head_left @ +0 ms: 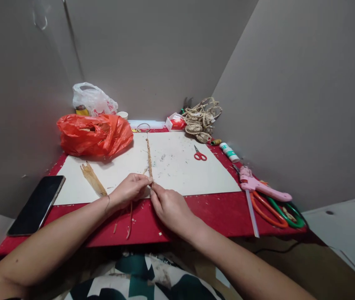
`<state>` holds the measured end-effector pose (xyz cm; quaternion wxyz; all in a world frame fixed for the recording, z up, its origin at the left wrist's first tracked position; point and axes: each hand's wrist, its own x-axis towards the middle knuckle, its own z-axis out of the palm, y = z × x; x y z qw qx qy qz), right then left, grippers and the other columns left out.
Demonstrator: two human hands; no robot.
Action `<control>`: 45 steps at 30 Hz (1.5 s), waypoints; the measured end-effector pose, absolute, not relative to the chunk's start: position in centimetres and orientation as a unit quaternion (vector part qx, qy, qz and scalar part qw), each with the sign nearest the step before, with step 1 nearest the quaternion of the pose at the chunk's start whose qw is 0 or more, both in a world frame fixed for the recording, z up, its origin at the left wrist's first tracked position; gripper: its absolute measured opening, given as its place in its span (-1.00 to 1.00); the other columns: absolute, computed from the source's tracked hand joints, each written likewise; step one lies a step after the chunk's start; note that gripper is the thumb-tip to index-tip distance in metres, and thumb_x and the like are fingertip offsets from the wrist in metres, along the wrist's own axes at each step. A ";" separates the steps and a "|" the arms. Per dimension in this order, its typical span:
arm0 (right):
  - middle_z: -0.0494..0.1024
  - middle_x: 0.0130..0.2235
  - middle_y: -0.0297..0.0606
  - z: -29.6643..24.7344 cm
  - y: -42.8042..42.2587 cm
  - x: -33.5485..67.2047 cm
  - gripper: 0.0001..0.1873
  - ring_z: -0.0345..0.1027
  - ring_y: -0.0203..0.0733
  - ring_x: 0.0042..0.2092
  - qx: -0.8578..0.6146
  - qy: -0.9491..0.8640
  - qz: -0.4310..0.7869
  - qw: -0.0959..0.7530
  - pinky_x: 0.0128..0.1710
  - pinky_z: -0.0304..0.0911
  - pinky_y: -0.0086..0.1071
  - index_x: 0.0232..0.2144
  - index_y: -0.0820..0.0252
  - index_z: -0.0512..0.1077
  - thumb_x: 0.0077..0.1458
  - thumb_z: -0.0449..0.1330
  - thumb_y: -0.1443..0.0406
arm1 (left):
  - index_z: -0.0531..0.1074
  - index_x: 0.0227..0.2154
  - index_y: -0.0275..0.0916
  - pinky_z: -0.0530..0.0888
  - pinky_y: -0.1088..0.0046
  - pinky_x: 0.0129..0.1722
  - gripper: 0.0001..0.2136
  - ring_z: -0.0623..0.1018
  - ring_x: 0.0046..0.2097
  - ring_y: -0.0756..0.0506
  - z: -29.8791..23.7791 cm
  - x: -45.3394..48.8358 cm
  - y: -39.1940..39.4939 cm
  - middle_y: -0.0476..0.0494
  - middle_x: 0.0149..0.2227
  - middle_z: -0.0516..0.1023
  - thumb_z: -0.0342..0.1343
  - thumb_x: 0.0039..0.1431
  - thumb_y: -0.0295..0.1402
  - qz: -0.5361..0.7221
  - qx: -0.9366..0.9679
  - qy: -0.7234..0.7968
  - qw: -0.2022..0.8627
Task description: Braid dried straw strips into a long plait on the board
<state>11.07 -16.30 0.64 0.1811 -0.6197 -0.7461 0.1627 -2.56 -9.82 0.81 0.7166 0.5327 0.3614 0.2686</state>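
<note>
A thin, straight brown stick-like piece (149,156), knobbly as if wrapped in strips, points away from me over the white board (193,179). My left hand (130,189) pinches it near its close end, thumb and fingers pressed together. Just beside, my right hand (171,206) is closed round the same end, which the fingers partly hide. Thin brown strands (130,218) hang below my left hand over the red cloth. To the left lies a flat, dry tan husk-like strip (93,179). Red-handled scissors (200,154) rest on the board's right side.
An orange-red plastic bag (96,135) and a white bag (93,98) sit at the back left, with a phone (36,204) nearer. Twine bundles (201,121) stand back right. A white-and-green spool (229,152) and a pink glue gun (261,186) line the right edge.
</note>
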 end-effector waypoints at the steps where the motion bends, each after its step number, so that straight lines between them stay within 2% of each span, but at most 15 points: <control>1: 0.53 -0.35 -0.06 0.9 -16.7 11.0 -0.69 0.35 -0.14 -0.41 -0.610 -0.760 0.153 0.161 -0.38 0.06 -0.35 -0.19 0.25 0.39 0.20 -0.13 0.30 | 0.25 -0.65 -0.28 -0.11 0.52 -0.67 -0.73 0.00 -0.70 0.15 0.9 -2.5 -9.9 0.17 -0.77 0.05 0.13 -0.02 -0.23 0.268 0.538 0.359 0.714; 4: 0.50 -0.43 -0.12 2.1 -17.9 11.6 -0.71 0.31 -0.18 -0.47 -0.550 -0.803 0.179 0.140 -0.43 0.03 -0.36 -0.36 0.22 0.41 0.20 -0.08 0.24 | 0.31 -0.60 -0.31 -0.12 0.53 -0.66 -0.77 0.00 -0.70 0.16 1.1 -2.5 -10.0 0.18 -0.77 0.07 0.18 -0.06 -0.26 0.263 0.534 0.363 0.717; 7: 0.45 -0.51 -0.23 3.6 -17.8 13.2 -0.63 0.26 -0.24 -0.49 -0.549 -0.774 0.217 0.228 -0.45 0.05 -0.39 -0.50 0.19 0.38 0.20 -0.04 0.12 | 0.35 -0.54 -0.32 -0.14 0.52 -0.67 -0.79 -0.01 -0.71 0.16 1.4 -2.6 -9.9 0.18 -0.77 0.08 0.18 -0.06 -0.26 0.257 0.522 0.364 0.727; 9: 0.46 -0.46 -0.23 3.9 -16.6 14.1 -0.64 0.27 -0.23 -0.42 -0.583 -0.715 0.201 0.329 -0.41 0.10 -0.40 -0.45 0.19 0.40 0.19 -0.03 0.10 | 0.35 -0.53 -0.31 -0.15 0.53 -0.67 -0.79 -0.02 -0.72 0.16 1.5 -2.7 -9.8 0.18 -0.77 0.08 0.19 -0.05 -0.25 0.255 0.520 0.362 0.731; 11: 0.48 -0.35 -0.20 3.6 -15.0 14.5 -0.69 0.30 -0.23 -0.34 -0.569 -0.688 0.244 0.378 -0.37 0.14 -0.41 -0.34 0.21 0.41 0.17 0.00 0.12 | 0.34 -0.53 -0.30 -0.15 0.54 -0.67 -0.78 -0.03 -0.71 0.16 1.5 -2.8 -9.7 0.19 -0.76 0.07 0.19 -0.04 -0.24 0.249 0.523 0.348 0.737; 14: 0.38 -0.54 -0.32 2.2 -12.8 14.2 -0.62 0.18 -0.35 -0.55 -0.502 -0.657 0.466 0.316 -0.55 0.08 -0.47 -0.45 0.25 0.35 0.16 -0.01 0.06 | 0.34 -0.53 -0.31 -0.11 0.56 -0.67 -0.75 -0.03 -0.70 0.16 1.4 -2.9 -9.6 0.18 -0.75 0.09 0.18 -0.02 -0.20 0.236 0.534 0.326 0.743; 18: 0.05 -0.71 -0.52 0.7 -11.5 13.8 -0.58 -0.19 -0.48 -0.69 -0.454 -0.581 0.614 0.281 -0.71 -0.25 -0.51 -0.58 0.24 0.27 0.11 0.04 0.03 | 0.38 -0.48 -0.35 0.00 0.57 -0.62 -0.71 0.10 -0.64 0.13 1.3 -3.3 -9.1 0.10 -0.68 0.23 0.12 0.02 -0.16 0.217 0.579 0.331 0.713; 25: 0.05 -0.77 -0.56 -0.8 -11.9 13.1 -0.63 -0.26 -0.50 -0.75 -0.470 -0.464 0.679 0.320 -0.76 -0.36 -0.50 -0.65 0.19 0.20 0.03 0.11 0.09 | 0.43 -0.41 -0.35 0.23 0.55 -0.49 -0.70 0.30 -0.50 0.04 2.1 -4.3 -8.5 -0.03 -0.52 0.40 -0.05 0.14 -0.19 0.144 0.802 0.353 0.461; 29: 0.05 -0.80 -0.56 -1.2 -12.8 11.9 -0.69 -0.27 -0.51 -0.76 -0.506 -0.407 0.653 0.388 -0.77 -0.37 -0.52 -0.65 0.24 0.28 -0.02 0.13 0.15 | 0.42 -0.45 -0.29 0.27 0.45 -0.43 -0.67 0.39 -0.47 -0.05 2.9 -4.3 -9.9 -0.12 -0.51 0.44 -0.19 0.21 -0.26 0.078 0.887 0.400 0.218; 31: 0.03 -0.79 -0.57 -1.1 -13.3 11.6 -0.67 -0.27 -0.52 -0.75 -0.497 -0.383 0.661 0.412 -0.77 -0.36 -0.53 -0.68 0.22 0.23 -0.05 0.15 0.16 | 0.41 -0.38 -0.27 0.28 0.42 -0.44 -0.68 0.43 -0.47 -0.09 2.9 -4.0 -11.1 -0.16 -0.51 0.46 -0.23 0.22 -0.28 0.050 0.900 0.418 0.117; 33: 0.01 -0.77 -0.58 -0.9 -13.6 11.5 -0.65 -0.29 -0.53 -0.73 -0.475 -0.352 0.685 0.425 -0.76 -0.37 -0.54 -0.69 0.20 0.16 -0.08 0.17 0.16 | 0.38 -0.27 -0.29 0.30 0.39 -0.44 -0.70 0.46 -0.47 -0.13 2.7 -3.5 -12.3 -0.19 -0.50 0.47 -0.25 0.22 -0.33 0.019 0.911 0.407 0.061; 35: -0.02 -0.75 -0.60 -0.7 -13.8 11.5 -0.71 -0.31 -0.54 -0.71 -0.458 -0.327 0.708 0.426 -0.74 -0.40 -0.55 -0.64 0.23 0.22 -0.09 0.19 0.18 | 0.36 -0.21 -0.33 0.31 0.36 -0.44 -0.70 0.48 -0.47 -0.16 2.4 -3.1 -13.2 -0.22 -0.49 0.48 -0.26 0.20 -0.39 -0.008 0.924 0.382 0.032; 38: -0.05 -0.74 -0.63 -0.5 -14.0 11.5 -0.78 -0.34 -0.54 -0.70 -0.450 -0.319 0.721 0.419 -0.73 -0.43 -0.56 -0.50 0.31 0.36 -0.11 0.20 0.22 | 0.37 -0.22 -0.38 0.29 0.37 -0.47 -0.70 0.47 -0.49 -0.15 2.4 -2.9 -13.9 -0.24 -0.48 0.48 -0.26 0.19 -0.43 -0.016 0.935 0.353 0.026; 41: -0.05 -0.73 -0.63 -0.6 -14.0 11.9 -0.78 -0.35 -0.55 -0.69 -0.427 -0.310 0.738 0.420 -0.72 -0.44 -0.57 -0.49 0.31 0.36 -0.11 0.22 0.22 | 0.42 -0.39 -0.31 0.24 0.44 -0.49 -0.72 0.40 -0.54 -0.05 3.2 -3.4 -13.4 -0.15 -0.52 0.45 -0.19 0.20 -0.35 0.014 0.945 0.310 0.104; 45: -0.04 -0.71 -0.62 -1.1 -13.9 12.6 -0.78 -0.36 -0.55 -0.67 -0.372 -0.280 0.777 0.425 -0.71 -0.42 -0.59 -0.49 0.28 0.32 -0.10 0.25 0.24 | 0.33 -0.61 -0.28 0.17 0.51 -0.51 -0.66 0.26 -0.56 0.05 3.8 -4.2 -11.1 0.00 -0.64 0.30 -0.12 0.19 -0.21 0.174 0.878 0.379 0.235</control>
